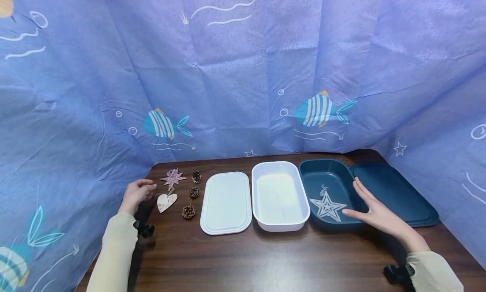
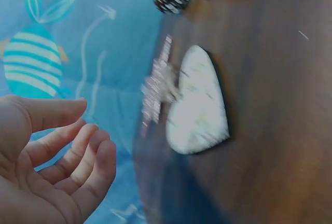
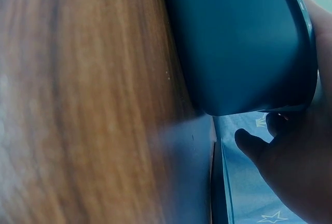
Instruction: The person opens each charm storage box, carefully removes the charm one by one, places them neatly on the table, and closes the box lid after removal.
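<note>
My left hand [image 1: 137,195] hovers at the table's left side, fingers loosely bent and holding nothing. Nearest to it are a white heart ornament [image 1: 166,202] and a pink glitter star [image 1: 173,178]; the left wrist view also shows the heart [image 2: 199,105], apart from the fingertips. On the right, my right hand [image 1: 381,216] spreads over the near right rim of a dark teal container [image 1: 334,171], fingers extended. A pale glittery star ornament [image 1: 327,206] is inside that container, close to my right thumb. Whether the hand touches the rim, I cannot tell.
Three pine cones [image 1: 195,192] lie in a column right of the heart. A white lid [image 1: 226,202] and a white container [image 1: 281,226] stand mid-table. The dark teal lid [image 1: 395,190] lies at the right. A fish-print curtain [image 1: 243,72] hangs behind the table.
</note>
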`<action>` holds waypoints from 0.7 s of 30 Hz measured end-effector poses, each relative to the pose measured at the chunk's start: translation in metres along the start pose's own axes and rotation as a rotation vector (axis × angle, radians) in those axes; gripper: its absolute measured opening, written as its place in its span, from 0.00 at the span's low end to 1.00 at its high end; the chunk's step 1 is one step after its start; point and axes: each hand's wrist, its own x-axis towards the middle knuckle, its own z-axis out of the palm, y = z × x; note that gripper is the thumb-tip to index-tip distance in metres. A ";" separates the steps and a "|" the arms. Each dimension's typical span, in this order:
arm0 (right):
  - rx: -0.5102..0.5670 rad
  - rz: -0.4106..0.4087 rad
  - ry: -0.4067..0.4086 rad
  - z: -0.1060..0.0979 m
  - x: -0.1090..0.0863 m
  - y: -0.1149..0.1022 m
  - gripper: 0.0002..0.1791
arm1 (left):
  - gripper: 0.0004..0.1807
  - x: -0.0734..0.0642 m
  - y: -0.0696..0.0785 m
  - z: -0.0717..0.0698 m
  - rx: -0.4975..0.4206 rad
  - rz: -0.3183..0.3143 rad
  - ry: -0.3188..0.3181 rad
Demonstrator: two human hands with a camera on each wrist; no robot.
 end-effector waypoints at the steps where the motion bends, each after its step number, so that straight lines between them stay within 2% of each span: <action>1: -0.001 0.001 -0.001 0.000 0.000 0.000 0.60 | 0.25 0.001 0.005 0.001 -0.009 0.016 -0.002; 5: -0.002 0.004 -0.004 0.001 0.000 0.000 0.60 | 0.25 0.005 0.029 0.005 -0.029 0.095 -0.035; 9: -0.001 0.002 -0.004 0.001 -0.001 -0.001 0.60 | 0.24 0.011 0.055 0.014 -0.005 0.156 -0.083; 16: 0.001 0.000 0.001 0.002 -0.001 -0.002 0.61 | 0.26 0.019 0.106 0.038 0.031 0.176 -0.162; 21: 0.003 -0.005 0.004 0.003 -0.002 -0.003 0.60 | 0.26 0.023 0.143 0.058 0.080 0.217 -0.236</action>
